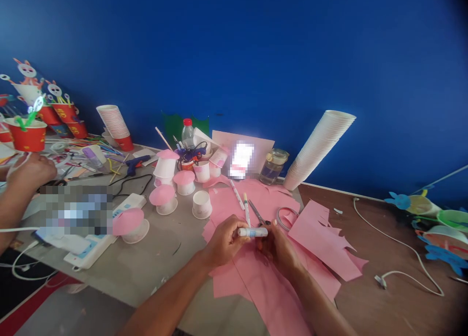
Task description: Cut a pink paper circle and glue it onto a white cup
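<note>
**Above the bench (146, 272): glue stick (252, 232), held level**

Your left hand (224, 241) has its fingers closed around the stick's barrel; your right hand (278, 248) grips the end nearest it. Below lies pink paper (228, 204), with scissors (258, 215) just beyond. Item likely light, stiff and slick: take hold by the barrel.

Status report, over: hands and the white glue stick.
Left hand, right hand both on white-and-blue glue stick. Pink paper sheets beneath. Metal scissors just beyond.
</note>
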`<state>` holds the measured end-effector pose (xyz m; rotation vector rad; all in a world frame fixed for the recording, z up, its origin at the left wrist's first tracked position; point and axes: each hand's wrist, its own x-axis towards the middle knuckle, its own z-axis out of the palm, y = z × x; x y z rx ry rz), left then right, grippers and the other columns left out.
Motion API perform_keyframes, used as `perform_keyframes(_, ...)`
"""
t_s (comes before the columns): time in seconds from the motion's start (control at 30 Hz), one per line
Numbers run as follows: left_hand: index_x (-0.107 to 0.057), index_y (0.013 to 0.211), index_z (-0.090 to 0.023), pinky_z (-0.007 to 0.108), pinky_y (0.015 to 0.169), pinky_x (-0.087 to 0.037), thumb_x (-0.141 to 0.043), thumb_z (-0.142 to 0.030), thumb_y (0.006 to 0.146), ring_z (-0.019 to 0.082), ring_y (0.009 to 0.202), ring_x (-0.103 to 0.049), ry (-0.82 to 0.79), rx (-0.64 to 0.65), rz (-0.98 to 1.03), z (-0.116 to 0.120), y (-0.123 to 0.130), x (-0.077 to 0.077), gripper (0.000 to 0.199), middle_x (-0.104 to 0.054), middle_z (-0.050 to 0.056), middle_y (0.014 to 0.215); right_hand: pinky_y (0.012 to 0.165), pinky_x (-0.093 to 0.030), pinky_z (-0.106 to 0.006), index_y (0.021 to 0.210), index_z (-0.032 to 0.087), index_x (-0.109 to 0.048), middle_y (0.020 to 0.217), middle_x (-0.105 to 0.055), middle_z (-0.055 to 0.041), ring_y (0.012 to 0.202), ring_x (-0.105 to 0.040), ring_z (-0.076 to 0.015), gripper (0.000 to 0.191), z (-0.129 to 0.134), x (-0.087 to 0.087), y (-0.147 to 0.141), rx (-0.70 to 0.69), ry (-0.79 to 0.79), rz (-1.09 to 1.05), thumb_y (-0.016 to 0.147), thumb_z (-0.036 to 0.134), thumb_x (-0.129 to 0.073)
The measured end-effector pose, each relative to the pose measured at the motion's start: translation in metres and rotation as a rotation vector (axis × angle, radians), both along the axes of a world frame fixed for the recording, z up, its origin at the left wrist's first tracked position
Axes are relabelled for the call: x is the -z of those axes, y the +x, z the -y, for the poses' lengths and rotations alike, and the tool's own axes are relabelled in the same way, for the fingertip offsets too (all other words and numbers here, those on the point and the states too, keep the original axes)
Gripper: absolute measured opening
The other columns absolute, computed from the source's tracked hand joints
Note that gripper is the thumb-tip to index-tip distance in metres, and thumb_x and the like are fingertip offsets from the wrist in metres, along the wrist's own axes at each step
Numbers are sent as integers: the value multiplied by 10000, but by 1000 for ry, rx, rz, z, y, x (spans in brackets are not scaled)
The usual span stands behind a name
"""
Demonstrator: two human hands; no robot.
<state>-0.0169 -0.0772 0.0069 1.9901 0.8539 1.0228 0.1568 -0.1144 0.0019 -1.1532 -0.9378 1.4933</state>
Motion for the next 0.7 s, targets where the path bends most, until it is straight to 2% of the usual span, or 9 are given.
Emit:
perform_keyframes(0.1,-578,871,-189,238,605,-404,-570,-170,790,120,661,-499,-19,-23,12,0,0,1,83,-565,3,782,469,-414,-238,815,196,-579,457,-470,76,396,-409,-88,378,-1,-1,0,-1,28,-170,718,552,-662)
perform_keyframes(0.17,-576,891,-190,233,599,-404,-576,-170,786,123,670,-504,-23,-34,15,0,-1,2,107,-564,3,785,487,-429,-238,743,189,-565,471,-475,82,375,-388,-64,336,-1,0,-1,41,15,-170,691,480,-724)
perform_keyframes(0.3,-572,888,-182,239,625,-421,-571,-182,793,132,708,-528,-11,-13,14,0,0,1,95,-577,16,812,373,-376,-243,536,183,-477,387,-438,60,271,-261,-41,532,-1,4,-5,73,-148,-132,800,645,-496)
perform_keyframes(0.33,-573,885,-182,239,622,-420,-569,-182,793,132,706,-528,-14,-14,13,0,0,1,92,-578,16,811,371,-379,-248,548,183,-489,395,-452,52,272,-262,-45,550,-1,4,-5,70,-158,-166,801,670,-461)
perform_keyframes(0.4,-579,879,-185,235,603,-413,-571,-183,790,129,693,-525,-33,-24,16,0,0,1,89,-579,12,803,426,-426,-258,669,182,-563,442,-488,52,321,-337,-64,479,-2,4,-5,54,-99,-256,759,652,-543)
perform_keyframes(0.5,-586,875,-188,231,582,-406,-585,-204,788,125,669,-514,-52,-33,38,-2,-1,2,88,-578,7,782,520,-466,-255,788,192,-599,486,-497,70,396,-399,-72,353,-2,5,-3,35,5,-263,671,496,-735)
perform_keyframes(0.57,-586,867,-186,234,587,-409,-592,-229,791,124,659,-510,-42,-30,45,-2,0,3,87,-577,6,770,475,-443,-245,656,178,-567,462,-479,70,339,-313,-43,368,-3,8,-2,55,-33,-202,719,520,-687)
perform_keyframes(0.63,-590,859,-184,236,594,-412,-598,-232,790,126,660,-513,-31,-24,32,-2,0,4,84,-579,8,768,405,-403,-244,571,177,-526,428,-452,61,302,-247,-37,503,-2,10,-3,68,-105,-187,780,634,-541)
perform_keyframes(0.7,-595,863,-184,235,602,-418,-606,-210,779,127,672,-523,-36,-16,29,-1,2,5,88,-587,11,782,417,-422,-253,666,181,-587,471,-485,48,329,-303,-56,521,-1,9,-5,28,-99,-257,749,692,-523)
